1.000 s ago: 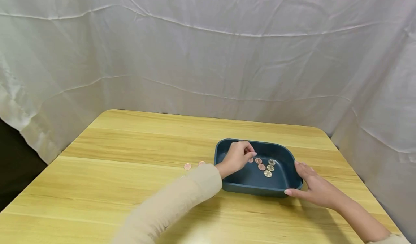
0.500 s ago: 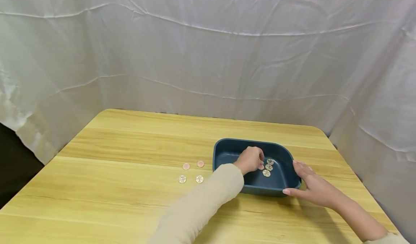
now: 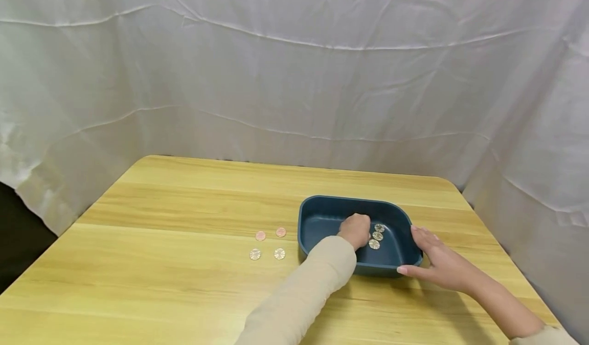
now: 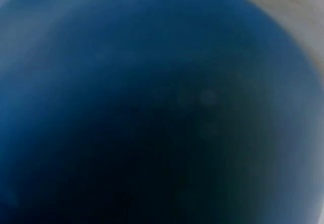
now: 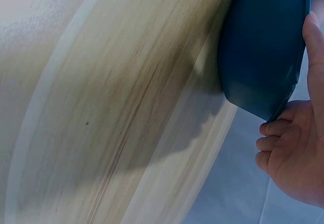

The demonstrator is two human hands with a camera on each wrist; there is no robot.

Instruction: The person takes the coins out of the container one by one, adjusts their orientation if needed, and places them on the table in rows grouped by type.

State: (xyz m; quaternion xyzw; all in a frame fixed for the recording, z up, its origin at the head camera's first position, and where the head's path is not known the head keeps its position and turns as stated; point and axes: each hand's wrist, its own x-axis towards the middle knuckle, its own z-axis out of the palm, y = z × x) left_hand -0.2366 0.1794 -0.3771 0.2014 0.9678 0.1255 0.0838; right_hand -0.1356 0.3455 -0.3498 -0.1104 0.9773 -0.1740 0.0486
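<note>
A dark blue plastic tray [image 3: 317, 225] stands on the wooden table. My left hand [image 3: 355, 230] reaches down into it, knuckles up and fingers bent towards the floor of the tray. Its fingertips are hidden, and I cannot tell whether they hold anything. Right beside this hand, several gold-coloured coins [image 3: 378, 236] lie in a short row. My right hand [image 3: 442, 263] grips the tray's right end, thumb at the front corner and fingers round the far side. The right wrist view shows the tray's outer wall [image 5: 263, 46] with that hand [image 5: 298, 143] at its corner.
Left of the tray, two copper-coloured coins [image 3: 260, 236] and two pale gold coins [image 3: 279, 253] lie flat on the table [image 3: 161, 278]. A white curtain [image 3: 257, 79] hangs behind the table. Dark blue blur fills most of the left wrist view.
My left hand has moved right and lower inside the tray, over the spot where copper coins showed. Its sleeve has uncovered coins on the table. The right hand keeps its hold.
</note>
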